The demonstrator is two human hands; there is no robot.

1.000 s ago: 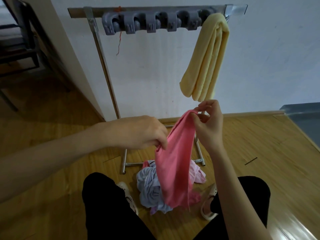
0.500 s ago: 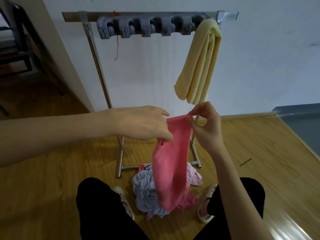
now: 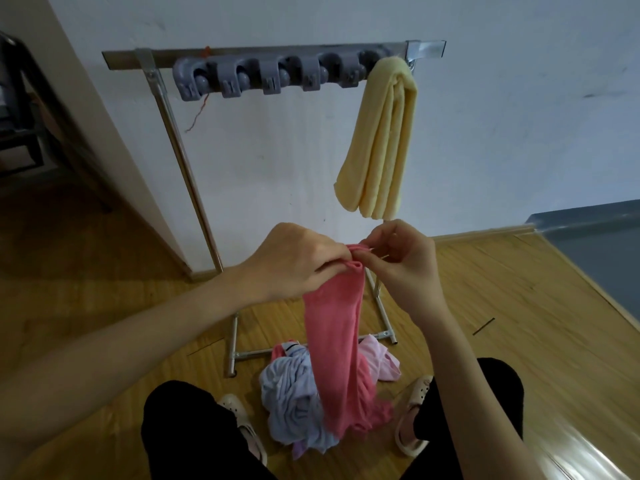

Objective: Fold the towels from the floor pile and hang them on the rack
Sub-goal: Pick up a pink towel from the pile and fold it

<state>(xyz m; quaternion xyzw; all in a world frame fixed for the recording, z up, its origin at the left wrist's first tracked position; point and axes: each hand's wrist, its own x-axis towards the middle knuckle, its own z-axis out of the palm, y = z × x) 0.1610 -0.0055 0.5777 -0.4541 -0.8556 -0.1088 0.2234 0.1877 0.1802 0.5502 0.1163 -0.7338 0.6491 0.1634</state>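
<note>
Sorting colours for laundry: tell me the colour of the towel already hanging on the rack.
Pale yellow towel, head view.

hands: left (image 3: pixel 298 261), right (image 3: pixel 403 261) pinch pink towel (image 3: pixel 334 327) top | yellow towel (image 3: pixel 379 140) on rack (image 3: pixel 159 95)

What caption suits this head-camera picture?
Both hands, left hand and right hand, pinch a pink towel before the rack.

The wooden floor (image 3: pixel 519 306) carried the metal rack's base (image 3: pixel 311 351), a crumpled pile of towels (image 3: pixel 298 407) — blue, lilac, pink — and the person's pale slippers (image 3: pixel 412 424) on either side.
</note>
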